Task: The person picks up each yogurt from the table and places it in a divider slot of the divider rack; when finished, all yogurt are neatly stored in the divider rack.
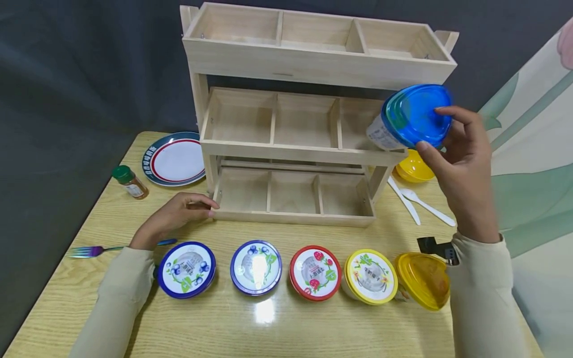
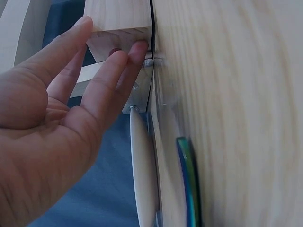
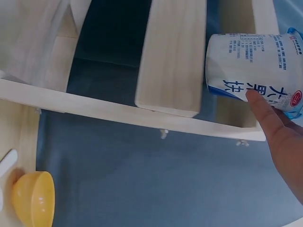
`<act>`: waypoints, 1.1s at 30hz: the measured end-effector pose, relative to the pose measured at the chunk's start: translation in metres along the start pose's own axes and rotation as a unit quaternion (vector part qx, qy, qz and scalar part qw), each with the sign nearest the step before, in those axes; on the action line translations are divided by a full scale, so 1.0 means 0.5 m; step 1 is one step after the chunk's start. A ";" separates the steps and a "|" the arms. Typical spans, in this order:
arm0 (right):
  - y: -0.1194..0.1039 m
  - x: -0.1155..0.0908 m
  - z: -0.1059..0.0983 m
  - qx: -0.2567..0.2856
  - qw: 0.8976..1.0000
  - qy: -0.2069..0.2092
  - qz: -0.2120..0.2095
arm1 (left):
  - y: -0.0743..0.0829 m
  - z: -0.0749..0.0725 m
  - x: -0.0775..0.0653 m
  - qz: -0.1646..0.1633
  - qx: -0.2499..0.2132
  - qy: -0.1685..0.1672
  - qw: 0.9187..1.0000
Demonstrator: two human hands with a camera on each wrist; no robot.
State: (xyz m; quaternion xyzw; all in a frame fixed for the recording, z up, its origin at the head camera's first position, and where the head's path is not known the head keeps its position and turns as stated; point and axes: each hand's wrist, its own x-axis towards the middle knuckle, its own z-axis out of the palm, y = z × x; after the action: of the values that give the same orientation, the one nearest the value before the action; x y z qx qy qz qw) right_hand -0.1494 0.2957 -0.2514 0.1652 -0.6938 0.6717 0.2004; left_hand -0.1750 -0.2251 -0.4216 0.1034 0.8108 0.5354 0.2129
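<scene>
My right hand (image 1: 465, 169) grips a white yogurt tub (image 3: 255, 66) by its blue lid (image 1: 421, 114), thumb below and fingers across the far side. The tub is tilted, in front of the right end of the middle tier on a wooden three-tier rack (image 1: 282, 149). In the right wrist view, one finger lies along its printed wall. My left hand (image 1: 181, 216) touches the left end of the bottom tier (image 1: 293, 218). The left wrist view shows its fingers (image 2: 113, 71) loosely bent at that wooden corner.
Along the front stand tubs with blue (image 1: 187, 270), light-blue (image 1: 256, 267), red (image 1: 315, 273) and yellow (image 1: 371, 276) lids, and a yellow heart-shaped one (image 1: 423, 281). Left are a plate (image 1: 176, 159), spice jar (image 1: 130, 182) and fork (image 1: 96, 251); right, a yellow bowl (image 1: 414, 168) and white cutlery (image 1: 427, 206).
</scene>
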 end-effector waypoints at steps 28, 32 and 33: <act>0.052 0.045 0.040 -0.191 0.977 -0.054 0.079 | 0.003 0.000 0.000 0.006 0.002 0.000 1.000; 0.054 0.051 0.044 -0.200 0.975 -0.062 0.074 | 0.001 0.001 0.001 0.011 0.003 0.003 1.000; 0.055 0.052 0.045 -0.206 0.974 -0.064 0.073 | 0.000 0.001 0.000 0.010 0.003 0.004 1.000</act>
State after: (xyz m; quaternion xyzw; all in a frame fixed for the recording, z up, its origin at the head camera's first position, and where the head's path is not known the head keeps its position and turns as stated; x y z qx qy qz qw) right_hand -0.1866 0.2757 -0.2625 0.1120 -0.8387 0.5154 0.1357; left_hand -0.1749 -0.2247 -0.4215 0.1097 0.8120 0.5356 0.2043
